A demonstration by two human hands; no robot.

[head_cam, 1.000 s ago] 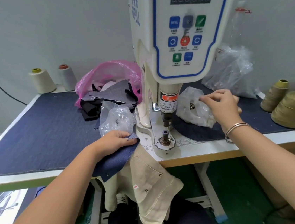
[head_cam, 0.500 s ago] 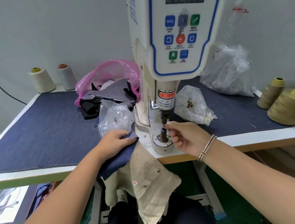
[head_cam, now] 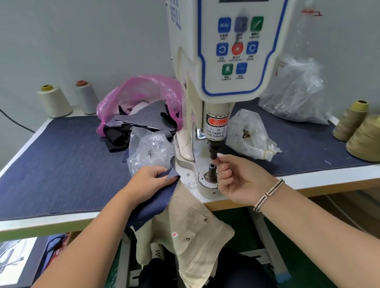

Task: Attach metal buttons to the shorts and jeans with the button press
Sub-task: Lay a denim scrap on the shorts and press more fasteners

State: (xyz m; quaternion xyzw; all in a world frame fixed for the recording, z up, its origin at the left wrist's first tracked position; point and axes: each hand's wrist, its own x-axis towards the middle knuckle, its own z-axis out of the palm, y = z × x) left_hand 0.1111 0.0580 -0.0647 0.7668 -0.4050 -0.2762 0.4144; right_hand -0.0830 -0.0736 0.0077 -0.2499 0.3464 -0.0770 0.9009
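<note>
Right hand (head_cam: 237, 177) is lifting from lower die (head_cam: 212, 173) toward punch (head_cam: 214, 151), fingertips pinching something unseen; left hand (head_cam: 149, 180) is pinching limp denim piece (head_cam: 154, 204) by its corner.

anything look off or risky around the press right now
Yes: the right hand has its fingertips right between the upper punch and the lower die, under the finger warning label. The beige shorts hang off the table edge.

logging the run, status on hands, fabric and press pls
Left hand grips denim piece at table edge. Right hand fingertips pinched between upper punch and lower die. Fingers in press gap.
</note>
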